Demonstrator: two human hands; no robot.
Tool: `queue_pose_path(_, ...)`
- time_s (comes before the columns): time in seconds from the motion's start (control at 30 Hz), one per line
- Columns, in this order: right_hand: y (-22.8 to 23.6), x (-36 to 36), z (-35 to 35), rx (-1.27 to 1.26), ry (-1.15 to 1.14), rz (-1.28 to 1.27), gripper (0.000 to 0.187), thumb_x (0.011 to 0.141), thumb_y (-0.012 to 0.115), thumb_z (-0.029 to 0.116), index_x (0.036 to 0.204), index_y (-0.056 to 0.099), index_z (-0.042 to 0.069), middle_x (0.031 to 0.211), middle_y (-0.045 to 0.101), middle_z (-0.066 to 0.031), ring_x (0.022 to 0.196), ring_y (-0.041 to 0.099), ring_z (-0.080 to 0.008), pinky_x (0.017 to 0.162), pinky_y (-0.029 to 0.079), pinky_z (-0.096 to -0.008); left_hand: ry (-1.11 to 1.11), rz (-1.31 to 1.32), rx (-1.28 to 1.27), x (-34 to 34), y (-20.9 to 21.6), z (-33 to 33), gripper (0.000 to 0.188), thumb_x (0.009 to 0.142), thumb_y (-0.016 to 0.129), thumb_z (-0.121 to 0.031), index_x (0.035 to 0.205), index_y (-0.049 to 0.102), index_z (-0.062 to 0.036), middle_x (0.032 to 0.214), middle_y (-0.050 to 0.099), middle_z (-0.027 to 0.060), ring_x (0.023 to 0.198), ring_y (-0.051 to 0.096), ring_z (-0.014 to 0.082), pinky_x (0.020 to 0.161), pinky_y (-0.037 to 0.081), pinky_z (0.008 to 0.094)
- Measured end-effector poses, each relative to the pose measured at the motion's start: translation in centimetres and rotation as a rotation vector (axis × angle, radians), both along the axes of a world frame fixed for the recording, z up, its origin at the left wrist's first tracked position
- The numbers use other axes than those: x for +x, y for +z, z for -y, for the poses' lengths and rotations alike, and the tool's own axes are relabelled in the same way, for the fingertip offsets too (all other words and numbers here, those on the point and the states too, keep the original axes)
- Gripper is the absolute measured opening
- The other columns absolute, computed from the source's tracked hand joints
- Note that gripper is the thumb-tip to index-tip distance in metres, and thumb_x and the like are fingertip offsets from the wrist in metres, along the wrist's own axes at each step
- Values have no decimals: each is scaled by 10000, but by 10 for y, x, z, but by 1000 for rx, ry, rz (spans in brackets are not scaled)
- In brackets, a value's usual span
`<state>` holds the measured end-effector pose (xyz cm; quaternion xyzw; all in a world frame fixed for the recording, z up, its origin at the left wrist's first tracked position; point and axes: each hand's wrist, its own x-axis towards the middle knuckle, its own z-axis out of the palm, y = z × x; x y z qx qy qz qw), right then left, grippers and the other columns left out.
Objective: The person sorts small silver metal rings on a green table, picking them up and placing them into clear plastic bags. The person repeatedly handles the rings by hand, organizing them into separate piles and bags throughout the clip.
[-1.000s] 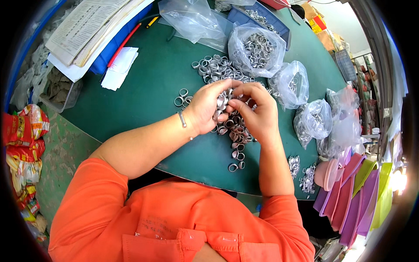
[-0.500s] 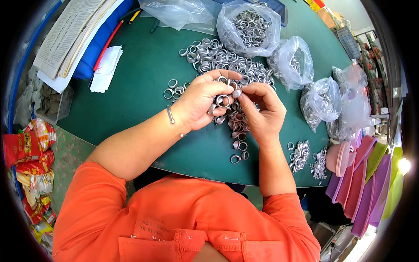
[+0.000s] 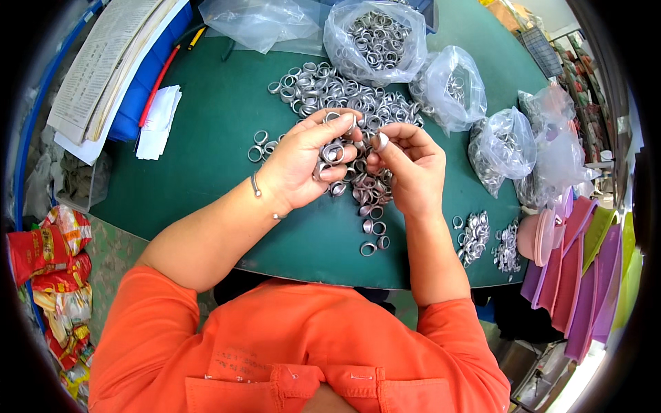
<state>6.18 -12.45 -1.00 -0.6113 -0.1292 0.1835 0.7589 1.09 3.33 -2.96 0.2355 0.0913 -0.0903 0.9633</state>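
Several silver-grey metal rings (image 3: pixel 332 152) lie cupped in my left hand (image 3: pixel 308 160), its fingers curled round them. My right hand (image 3: pixel 411 167), just to the right, pinches one ring (image 3: pixel 379 142) with a smooth rounded face between thumb and fingertips. Both hands are above a large heap of similar rings (image 3: pixel 313 89) on the green table (image 3: pixel 206 165). From the heap a few rings trail toward the table's near edge, and a few more (image 3: pixel 258 144) lie left of my left wrist. The part of the heap under my hands is hidden.
Clear bags of metal rings (image 3: pixel 375 45) stand at the back and right. Two small piles of metal pieces (image 3: pixel 474 237) lie at the right edge. Papers (image 3: pixel 103 62), a blue tray (image 3: pixel 148 89) and a red pencil (image 3: pixel 160 84) are at the left. Coloured bins (image 3: pixel 578 268) stand at right.
The right hand's ring has come away from the rings in my left hand, leaving a small gap. My left hand has shifted slightly left; the whole view has shifted a little too.
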Motion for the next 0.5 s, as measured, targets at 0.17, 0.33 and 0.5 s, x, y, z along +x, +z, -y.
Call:
queue_pose_path(0.17, 3, -2, -5, -12, -200, 687, 198, 724, 581, -143, 894, 564, -43, 875, 565, -98, 771, 591, -155, 664, 495, -234, -39, 0, -30, -2, 1, -1, 143, 892, 569, -147, 1012, 554, -72, 806, 553, 30, 603, 476, 56, 392, 313, 159)
queue_pose_path(0.33, 44, 58, -20, -177, -494, 1468, 232, 681, 598, -135, 880, 603, -17, 863, 599, -127, 787, 589, -237, 676, 481, -310, -85, 35, -71, 3, -6, -2, 190, 920, 527, -213, 1036, 533, -62, 826, 539, 35, 632, 469, 70, 400, 329, 156)
queue_pose_path(0.5, 50, 54, -24, -527, 50, 991, 178, 753, 640, 3, 931, 643, 7, 930, 617, -129, 749, 616, -258, 660, 493, -327, -86, 45, -48, 3, -7, -4, 190, 930, 512, -256, 1006, 523, -82, 788, 492, 9, 617, 453, 68, 393, 303, 154)
